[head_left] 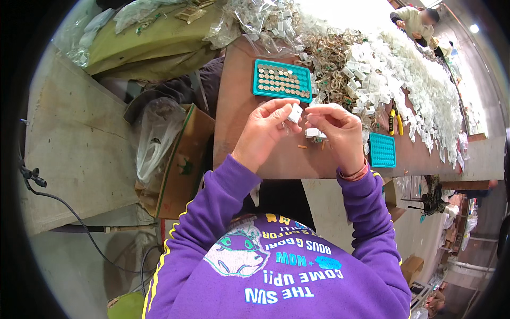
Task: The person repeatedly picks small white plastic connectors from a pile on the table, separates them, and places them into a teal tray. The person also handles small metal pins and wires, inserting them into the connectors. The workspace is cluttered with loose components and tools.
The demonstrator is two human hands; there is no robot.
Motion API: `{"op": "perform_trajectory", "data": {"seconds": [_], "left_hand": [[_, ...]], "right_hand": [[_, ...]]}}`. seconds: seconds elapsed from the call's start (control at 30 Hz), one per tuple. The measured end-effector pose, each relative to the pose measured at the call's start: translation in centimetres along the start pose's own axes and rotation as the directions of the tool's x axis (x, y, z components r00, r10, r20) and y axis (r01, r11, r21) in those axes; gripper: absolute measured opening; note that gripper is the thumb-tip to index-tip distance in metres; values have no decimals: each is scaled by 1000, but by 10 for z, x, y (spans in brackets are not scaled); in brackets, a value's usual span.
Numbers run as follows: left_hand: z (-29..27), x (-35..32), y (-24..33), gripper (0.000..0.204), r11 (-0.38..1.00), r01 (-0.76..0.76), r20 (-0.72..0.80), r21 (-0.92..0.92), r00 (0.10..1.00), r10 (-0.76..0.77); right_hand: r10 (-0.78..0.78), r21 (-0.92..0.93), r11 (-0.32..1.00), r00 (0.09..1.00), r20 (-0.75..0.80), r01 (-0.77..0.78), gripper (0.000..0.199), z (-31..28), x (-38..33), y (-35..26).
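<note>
Holding a small white plastic piece point(295, 112) between thumb and fingertips, the left hand point(264, 130) keeps it raised above the brown worktop point(239, 101), just in front of the teal tray of round metal parts point(282, 80). The right hand point(340, 130) meets it from the other side; its fingertips are pinched together close to the piece, but whether that grip holds anything of its own I cannot tell. A second white piece point(312, 132) lies on the worktop just below the hands.

Risk, as I judge it: the piece is tiny and held only at its edges — a slight slip or uneven squeeze could flick it into the heap of similar white parts point(414, 80), where it would be lost among them.

The piece looks blocky, its long axis tilted roughly upright, leaning toward the right hand — finer orientation is too small to read.
</note>
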State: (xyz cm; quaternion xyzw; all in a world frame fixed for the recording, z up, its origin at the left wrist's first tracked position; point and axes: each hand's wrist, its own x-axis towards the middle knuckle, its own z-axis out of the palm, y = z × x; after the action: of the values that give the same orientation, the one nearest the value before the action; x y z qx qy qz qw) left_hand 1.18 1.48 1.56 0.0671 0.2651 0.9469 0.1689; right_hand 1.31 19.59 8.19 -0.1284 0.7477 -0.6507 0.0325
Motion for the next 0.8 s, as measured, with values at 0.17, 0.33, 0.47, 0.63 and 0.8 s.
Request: {"op": "perform_trajectory", "data": {"seconds": [0.17, 0.33, 0.47, 0.63, 0.8], "left_hand": [[8, -2, 1, 27, 999, 15, -35, 41, 999, -14], [10, -2, 1, 24, 999, 10, -21, 36, 1000, -9], [7, -2, 0, 27, 981, -14, -15, 191, 1000, 17], [6, -2, -4, 26, 931, -67, 19, 360, 998, 64], [8, -2, -2, 25, 945, -39, -5, 323, 999, 43]], "right_hand": [[-179, -367, 919, 982, -60, 145, 24, 9, 3, -12], [-412, -617, 684, 904, 114, 390, 27, 13, 3, -24], [-429, -704, 555, 878, 214, 443, 23, 12, 3, -31], [-434, -694, 514, 851, 296, 503, 23, 10, 6, -33], [-343, -644, 687, 932, 122, 337, 19, 11, 1, -26]]}}
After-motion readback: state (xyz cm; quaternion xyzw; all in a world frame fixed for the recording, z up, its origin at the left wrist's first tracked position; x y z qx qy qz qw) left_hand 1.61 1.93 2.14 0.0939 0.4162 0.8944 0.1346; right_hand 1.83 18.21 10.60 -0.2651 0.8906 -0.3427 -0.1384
